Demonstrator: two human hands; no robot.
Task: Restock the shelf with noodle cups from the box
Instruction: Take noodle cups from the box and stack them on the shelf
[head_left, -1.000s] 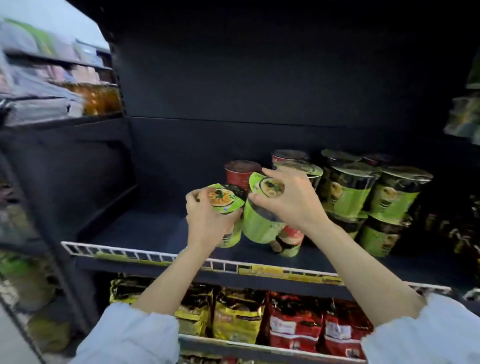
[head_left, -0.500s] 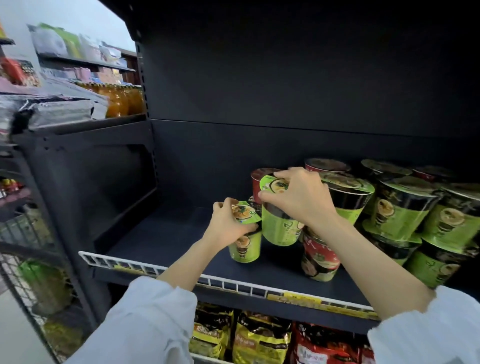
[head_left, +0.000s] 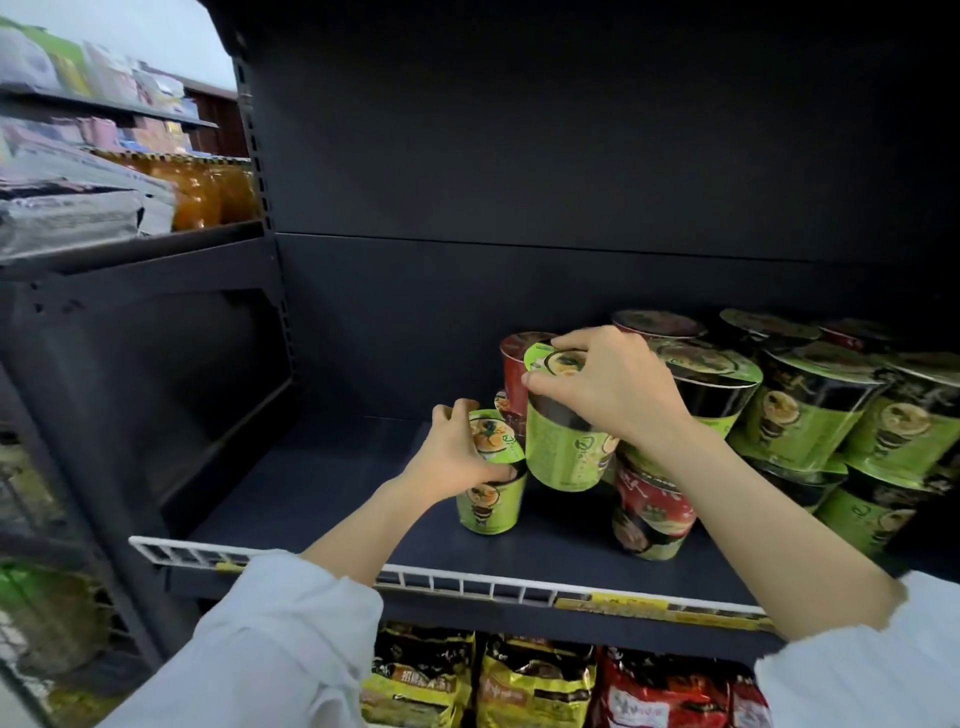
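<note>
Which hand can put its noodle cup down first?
Probably the left hand. Its small green cup looks already down on the dark shelf. The right hand holds its bigger green cup tilted and apparently off the shelf.

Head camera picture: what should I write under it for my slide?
Left hand and right hand each grip a green noodle cup over the dark shelf.

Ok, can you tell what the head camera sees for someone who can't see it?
Each hand grips a green noodle cup by its top: left hand on a small green cup, right hand on a taller green cup, above a dark shelf.
</note>
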